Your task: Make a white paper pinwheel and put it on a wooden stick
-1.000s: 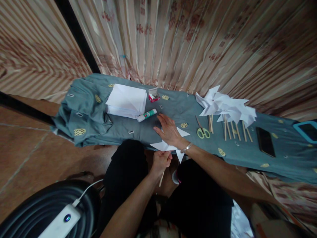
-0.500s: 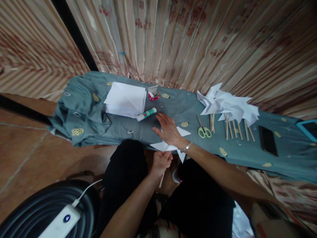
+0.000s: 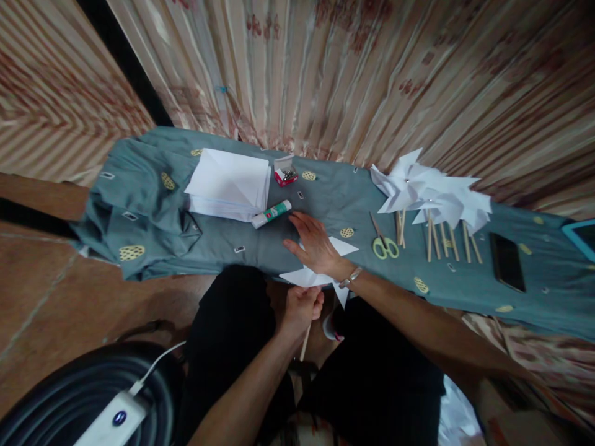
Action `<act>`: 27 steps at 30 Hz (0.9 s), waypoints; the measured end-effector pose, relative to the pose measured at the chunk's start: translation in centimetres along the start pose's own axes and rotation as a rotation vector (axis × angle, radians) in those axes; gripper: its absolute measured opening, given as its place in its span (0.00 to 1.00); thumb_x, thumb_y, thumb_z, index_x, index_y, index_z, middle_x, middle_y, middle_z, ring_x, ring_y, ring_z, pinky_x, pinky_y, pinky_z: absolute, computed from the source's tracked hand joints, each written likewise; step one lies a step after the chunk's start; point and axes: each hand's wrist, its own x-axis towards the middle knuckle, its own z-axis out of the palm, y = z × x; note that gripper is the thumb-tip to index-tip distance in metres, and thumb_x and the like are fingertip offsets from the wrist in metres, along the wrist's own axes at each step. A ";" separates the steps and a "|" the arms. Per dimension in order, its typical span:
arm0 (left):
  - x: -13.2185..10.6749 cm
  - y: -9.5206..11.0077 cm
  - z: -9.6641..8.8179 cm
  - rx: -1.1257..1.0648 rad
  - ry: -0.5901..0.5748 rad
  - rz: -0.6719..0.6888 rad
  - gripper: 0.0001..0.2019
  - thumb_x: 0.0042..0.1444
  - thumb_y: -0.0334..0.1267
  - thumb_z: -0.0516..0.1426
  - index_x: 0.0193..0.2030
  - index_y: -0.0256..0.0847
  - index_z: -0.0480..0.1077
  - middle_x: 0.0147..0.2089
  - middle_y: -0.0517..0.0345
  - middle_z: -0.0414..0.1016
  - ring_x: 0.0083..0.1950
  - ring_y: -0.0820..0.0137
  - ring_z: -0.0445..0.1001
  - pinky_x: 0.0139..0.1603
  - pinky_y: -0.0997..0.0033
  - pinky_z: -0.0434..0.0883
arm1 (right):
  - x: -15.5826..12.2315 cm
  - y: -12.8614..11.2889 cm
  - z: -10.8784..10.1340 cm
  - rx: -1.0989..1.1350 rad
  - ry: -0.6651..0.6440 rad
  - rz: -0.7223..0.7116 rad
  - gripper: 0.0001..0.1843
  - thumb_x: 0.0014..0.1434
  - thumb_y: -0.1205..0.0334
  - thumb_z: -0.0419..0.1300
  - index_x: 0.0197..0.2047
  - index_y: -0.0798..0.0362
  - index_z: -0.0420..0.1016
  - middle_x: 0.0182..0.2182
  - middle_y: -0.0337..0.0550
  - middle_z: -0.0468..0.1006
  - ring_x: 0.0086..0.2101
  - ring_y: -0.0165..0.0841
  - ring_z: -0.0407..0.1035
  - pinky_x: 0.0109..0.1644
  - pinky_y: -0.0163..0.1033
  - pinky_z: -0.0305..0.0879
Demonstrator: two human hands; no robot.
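A white paper pinwheel [image 3: 344, 246] lies at the front edge of the cloth-covered bench, partly under my right hand [image 3: 317, 248]. That hand is flat on it, fingers stretched out and thumb apart. Just below the pinwheel, my left hand [image 3: 303, 308] is closed around a thin wooden stick [image 3: 305, 344], whose lower end sticks out beneath the fist. Where the stick meets the paper is hidden by my hands. A glue stick [image 3: 271, 214] lies a little beyond my right fingertips. Green-handled scissors [image 3: 385, 246] rest to the right of that hand.
A stack of white paper [image 3: 229, 183] is at the left, beside an open small red box [image 3: 285, 172] of metal pins. Several pinwheels on sticks [image 3: 432, 191] lie at the right, near a black phone [image 3: 508, 262]. A white power bank [image 3: 114, 421] sits on a black round seat [image 3: 32, 396].
The view has shifted slightly. My hands keep nearly the same pose on the pinwheel and stick; a bit more of the stick's lower end shows under my left fist.
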 end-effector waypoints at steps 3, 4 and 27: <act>0.0 0.0 -0.1 -0.005 0.000 -0.011 0.14 0.42 0.42 0.63 0.18 0.34 0.66 0.14 0.66 0.58 0.12 0.86 0.46 0.17 0.76 0.40 | 0.0 0.2 0.0 0.023 -0.013 -0.005 0.32 0.65 0.44 0.45 0.62 0.60 0.59 0.60 0.60 0.63 0.61 0.44 0.56 0.64 0.54 0.52; 0.0 0.0 -0.1 -0.004 0.002 -0.017 0.14 0.41 0.43 0.63 0.20 0.34 0.67 0.14 0.66 0.58 0.13 0.86 0.46 0.17 0.76 0.40 | 0.0 0.2 0.0 0.032 -0.016 -0.009 0.32 0.65 0.44 0.45 0.62 0.60 0.59 0.61 0.61 0.63 0.61 0.44 0.55 0.64 0.55 0.52; 0.2 0.3 0.1 0.015 0.005 -0.059 0.19 0.37 0.50 0.64 0.15 0.36 0.63 0.11 0.68 0.54 0.12 0.85 0.45 0.16 0.76 0.40 | 0.4 0.8 0.0 0.075 -0.059 -0.012 0.35 0.65 0.42 0.44 0.63 0.63 0.58 0.62 0.61 0.60 0.62 0.44 0.53 0.65 0.53 0.51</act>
